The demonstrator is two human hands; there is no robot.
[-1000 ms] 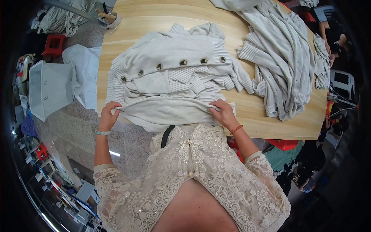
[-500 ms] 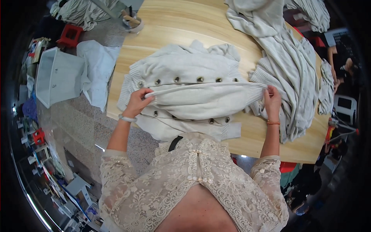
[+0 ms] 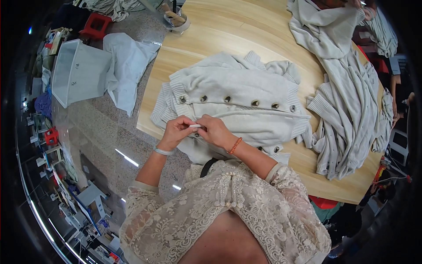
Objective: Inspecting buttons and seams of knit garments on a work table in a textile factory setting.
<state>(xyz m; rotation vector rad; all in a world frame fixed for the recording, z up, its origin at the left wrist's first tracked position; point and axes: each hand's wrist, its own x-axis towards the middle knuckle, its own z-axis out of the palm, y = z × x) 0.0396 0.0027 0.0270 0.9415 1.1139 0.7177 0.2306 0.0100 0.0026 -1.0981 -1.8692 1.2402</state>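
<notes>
A cream knitted cardigan (image 3: 246, 123) with a row of dark buttons lies folded over on the wooden table in front of me. At its near left edge my left hand (image 3: 176, 130) and my right hand (image 3: 214, 129) meet, fingers pinched. Between their fingertips shows a small white strip (image 3: 194, 126); whether it is part of the cardigan I cannot tell. My right forearm crosses over the cardigan's lower part and hides some of it.
More cream knitwear (image 3: 343, 110) is heaped along the right side of the wooden table (image 3: 228, 26). Another person's hand (image 3: 368, 14) is at the far right. A cup of tools (image 3: 178, 21) stands at the far left corner. A white bin (image 3: 81, 72) and red stool (image 3: 95, 25) are on the floor.
My right hand has let go of the cardigan's right end and crossed left to meet my left hand. The stretched knit edge has slackened. The whole view has shifted.
</notes>
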